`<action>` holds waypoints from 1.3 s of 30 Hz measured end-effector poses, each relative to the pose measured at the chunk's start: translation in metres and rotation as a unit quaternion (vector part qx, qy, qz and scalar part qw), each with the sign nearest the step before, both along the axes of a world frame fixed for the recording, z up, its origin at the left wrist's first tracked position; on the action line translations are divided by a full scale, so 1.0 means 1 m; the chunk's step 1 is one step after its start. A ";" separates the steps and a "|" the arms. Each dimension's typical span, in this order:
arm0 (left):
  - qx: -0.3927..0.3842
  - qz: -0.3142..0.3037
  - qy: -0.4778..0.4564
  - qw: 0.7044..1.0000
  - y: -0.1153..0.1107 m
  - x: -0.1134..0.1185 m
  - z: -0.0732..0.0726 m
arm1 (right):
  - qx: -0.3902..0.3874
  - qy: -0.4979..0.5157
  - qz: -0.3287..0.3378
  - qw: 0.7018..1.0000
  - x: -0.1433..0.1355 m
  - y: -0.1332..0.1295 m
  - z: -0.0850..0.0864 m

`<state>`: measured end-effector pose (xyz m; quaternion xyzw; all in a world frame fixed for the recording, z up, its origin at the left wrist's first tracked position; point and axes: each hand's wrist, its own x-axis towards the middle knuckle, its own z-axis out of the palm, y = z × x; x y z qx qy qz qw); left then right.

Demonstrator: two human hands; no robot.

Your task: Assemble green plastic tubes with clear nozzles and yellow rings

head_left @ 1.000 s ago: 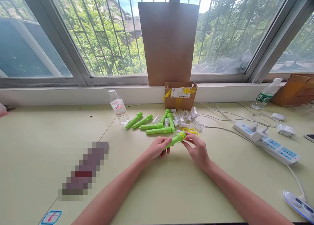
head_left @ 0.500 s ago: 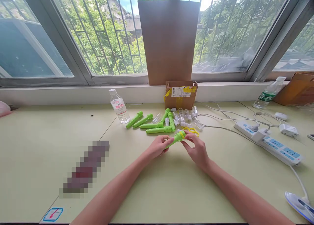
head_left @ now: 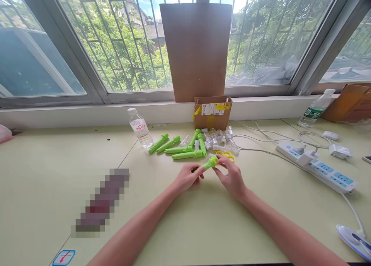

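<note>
A green plastic tube (head_left: 209, 164) with a threaded end is held at a slant just above the table. My left hand (head_left: 188, 176) is closed around its lower part. Around the threaded end sits a yellow ring (head_left: 215, 160), pinched by the thumb and fingertips of my right hand (head_left: 232, 176). Beyond lie several more green tubes (head_left: 188, 154), some with threaded ends showing. Among them are clear plastic cups (head_left: 213, 136) and small white parts (head_left: 197, 144). Just behind my right fingers lie loose yellow rings (head_left: 227, 156).
A small cardboard box (head_left: 213, 121) stands behind the parts, a tall cardboard sheet (head_left: 198, 53) behind it. Water bottles stand left (head_left: 140, 128) and right (head_left: 315, 109). A power strip (head_left: 317, 167) with cables (head_left: 269, 141) lies right. A blurred-out dark object (head_left: 101, 200) lies left.
The view has shifted slightly. Both hands stay on the green tube, which lies a little flatter, and the left fingers have moved slightly around it.
</note>
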<state>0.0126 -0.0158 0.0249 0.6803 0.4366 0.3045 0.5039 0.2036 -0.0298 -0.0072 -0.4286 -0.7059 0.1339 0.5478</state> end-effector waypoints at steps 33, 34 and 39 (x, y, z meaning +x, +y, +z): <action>-0.014 -0.034 0.000 0.999 -0.001 -0.001 0.001 | -0.018 0.024 0.014 0.999 0.001 0.000 0.001; -0.014 -0.037 0.005 0.999 -0.001 -0.001 0.001 | -0.025 0.030 0.021 0.999 0.000 0.000 0.001; -0.015 -0.002 0.023 1.000 -0.002 -0.001 0.004 | -0.040 0.050 0.040 0.997 -0.003 -0.002 0.003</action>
